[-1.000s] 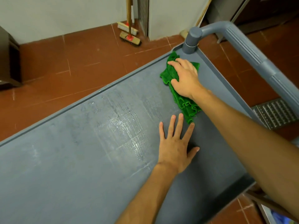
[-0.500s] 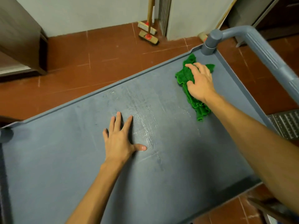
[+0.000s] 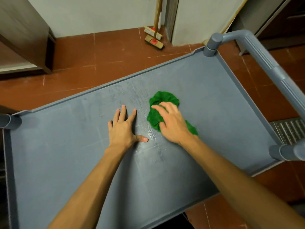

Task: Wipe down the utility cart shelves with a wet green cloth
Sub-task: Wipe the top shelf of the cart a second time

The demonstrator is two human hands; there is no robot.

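Green cloth [image 3: 162, 109] bunched under the right hand [image 3: 173, 124] — fingers clutching it — left hand [image 3: 123, 128] splayed flat beside.

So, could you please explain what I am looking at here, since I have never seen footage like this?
There is no machine: a person wears a camera on the head, looking down at their own bare arms. The grey surface is the top shelf of a utility cart, with its handle at the right. The right hand presses a bunched green cloth onto the shelf; the left hand lies flat beside it, empty. Wet streaks shine between them. A broom leans on the far wall.
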